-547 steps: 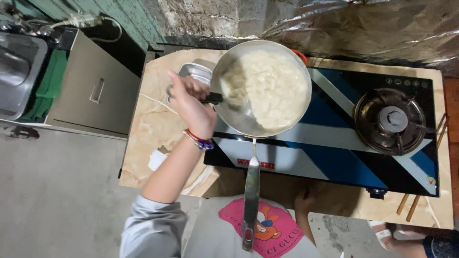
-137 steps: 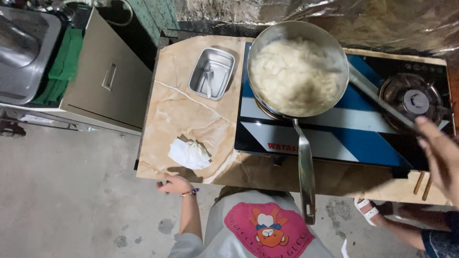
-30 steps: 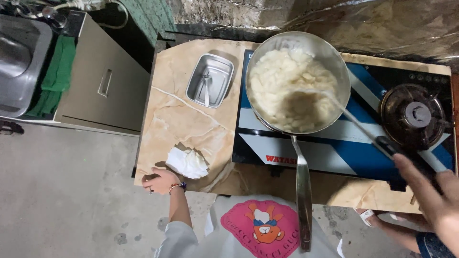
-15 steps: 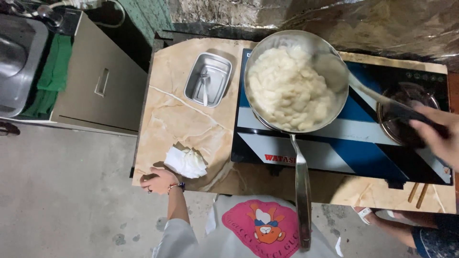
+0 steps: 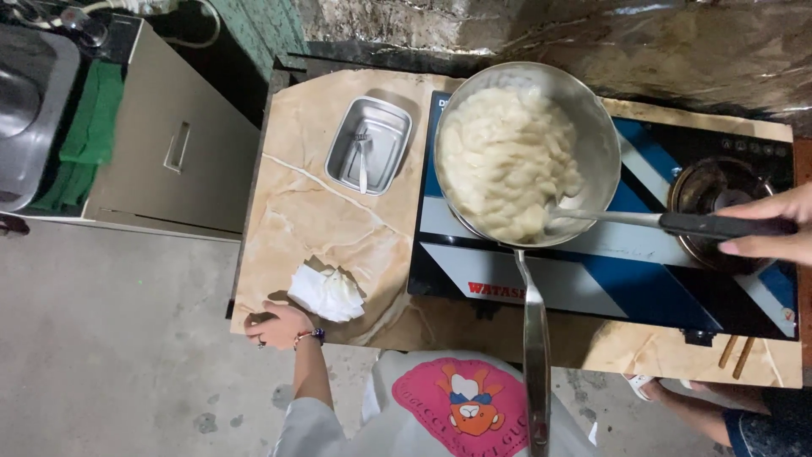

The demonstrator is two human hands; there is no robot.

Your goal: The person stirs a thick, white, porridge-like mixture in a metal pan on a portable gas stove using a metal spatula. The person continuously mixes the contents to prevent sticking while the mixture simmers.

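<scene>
Right hand at the right edge of the view, over the stove: grip clamped on the black handle of a long metal spoon. The spoon runs leftward, its bowl end dipped into the pan at the near right side of the contents.

Pan: wide, round, shiny metal, sitting on the left side of the blue-and-black stove. It holds a thick, pale, creamy white mash that fills most of it, heaped toward the left and centre; a bare strip of pan wall shows on the right. The pan's long metal handle points straight toward the person.

Right burner of the stove sits partly under the right hand and spoon handle.

Left hand rests on the near left corner of the marbled tan counter, fingers curled over the edge, holding nothing; a beaded bracelet at the wrist. Just beside it, a crumpled white cloth lies on the counter.

Small rectangular metal tray stands left of the pan, near but apart from it. Inside: one small metal fork, lying lengthwise.

Two wooden chopsticks at the near right edge of the counter.
</scene>
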